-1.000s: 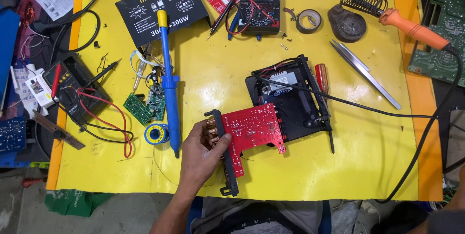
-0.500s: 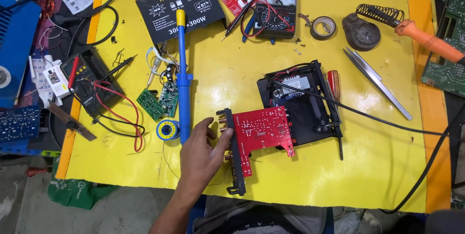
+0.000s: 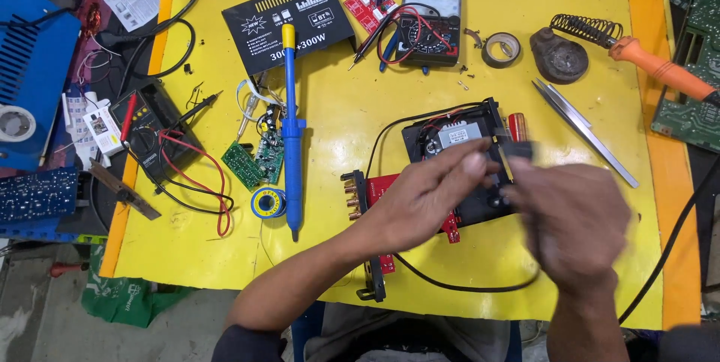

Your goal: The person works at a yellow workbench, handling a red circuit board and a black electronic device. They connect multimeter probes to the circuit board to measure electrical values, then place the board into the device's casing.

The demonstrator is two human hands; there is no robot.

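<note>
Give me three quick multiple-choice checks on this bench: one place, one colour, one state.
1. Where does the blue desoldering pump lie?
A. left of the hands
B. right of the tweezers
C. on the meter

2. What colour is the soldering iron handle?
A. green
B. orange
C. white

3. What is the left hand doing?
A. resting flat off the mat
B. held over the red circuit board
C. gripping the tape roll

A: pump lies left of both hands.
B: handle is orange.
B: hand covers the board.
</note>
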